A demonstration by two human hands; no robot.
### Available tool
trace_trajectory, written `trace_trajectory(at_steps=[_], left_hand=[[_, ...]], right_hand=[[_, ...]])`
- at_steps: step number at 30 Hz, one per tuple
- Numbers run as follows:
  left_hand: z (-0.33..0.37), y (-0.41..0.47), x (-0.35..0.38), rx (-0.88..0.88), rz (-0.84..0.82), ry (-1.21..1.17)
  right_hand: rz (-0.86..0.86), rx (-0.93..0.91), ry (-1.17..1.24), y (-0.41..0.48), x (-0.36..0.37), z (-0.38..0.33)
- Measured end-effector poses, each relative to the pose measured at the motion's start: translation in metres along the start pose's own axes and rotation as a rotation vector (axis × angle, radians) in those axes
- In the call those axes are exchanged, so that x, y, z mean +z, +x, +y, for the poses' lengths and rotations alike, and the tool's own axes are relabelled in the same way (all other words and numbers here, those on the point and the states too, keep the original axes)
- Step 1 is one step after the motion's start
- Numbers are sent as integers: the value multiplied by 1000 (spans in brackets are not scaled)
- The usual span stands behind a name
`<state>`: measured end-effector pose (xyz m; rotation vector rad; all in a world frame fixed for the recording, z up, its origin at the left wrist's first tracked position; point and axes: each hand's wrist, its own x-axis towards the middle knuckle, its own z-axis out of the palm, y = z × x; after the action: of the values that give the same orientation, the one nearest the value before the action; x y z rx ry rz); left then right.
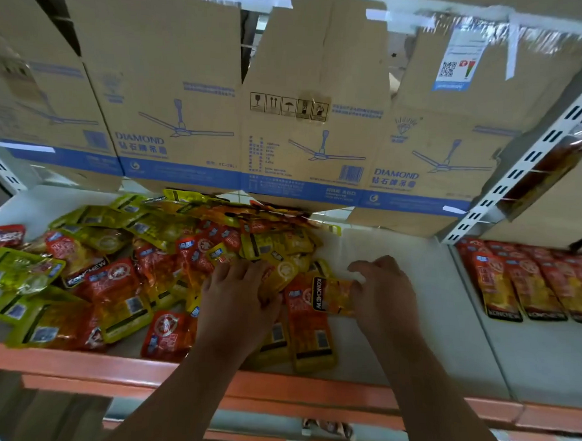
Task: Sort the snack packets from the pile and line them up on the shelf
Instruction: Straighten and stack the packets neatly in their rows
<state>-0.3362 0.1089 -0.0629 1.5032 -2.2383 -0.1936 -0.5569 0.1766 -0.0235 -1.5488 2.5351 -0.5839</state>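
- Nearest the camera, two bare forearms reach over the orange front lip of a white shelf point(444, 324).
- The left hand point(237, 294) lies palm down on the near edge of the pile of snack packets point(116, 273). Its fingertips are sunk among the wrappers, so whether it grips one cannot be told.
- The right hand point(384, 289), fingers curled, pinches one end of an orange packet point(333, 297) (black "KONCHEW" band showing) at the pile's right fringe.
- The pile itself, a jumble of red, orange and yellow-green packets, covers the shelf's left and middle.
- In the next bay to the right, a row of red packets point(528, 288) lies side by side, black bands toward the front.
- Behind, cardboard cartons point(188, 101) printed with ceiling fans line the back; a white slotted upright point(522, 169) divides the bays.
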Motion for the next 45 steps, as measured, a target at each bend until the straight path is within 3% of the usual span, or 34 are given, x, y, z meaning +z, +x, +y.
trace_trajectory(at_steps=[3,8,12,15,22,30,37,45], left_hand=[[0,0,-1,-6,-11,-6],[-1,-1,-3,6,0,-24],[-1,-1,-1,7,9,-19],[-2,0,2,8,13,-44],[-4,-1,4,23,39,-85],[7,-9,-7,212,103,-149],[99,-30,0,332,189,-261],[208,-68,41,280,-29,-300]], right_hand=[[-137,-17,-34,-10,10,-6],[-160,-147,43,-14,14,-14],[2,-4,8,-25,14,-6],[-36,97,-91,-31,13,0],[-214,-32,-108,-33,0,5],[-190,-17,58,-41,-28,28],[-42,86,176,-62,-78,101],[181,88,313,-95,-130,206]])
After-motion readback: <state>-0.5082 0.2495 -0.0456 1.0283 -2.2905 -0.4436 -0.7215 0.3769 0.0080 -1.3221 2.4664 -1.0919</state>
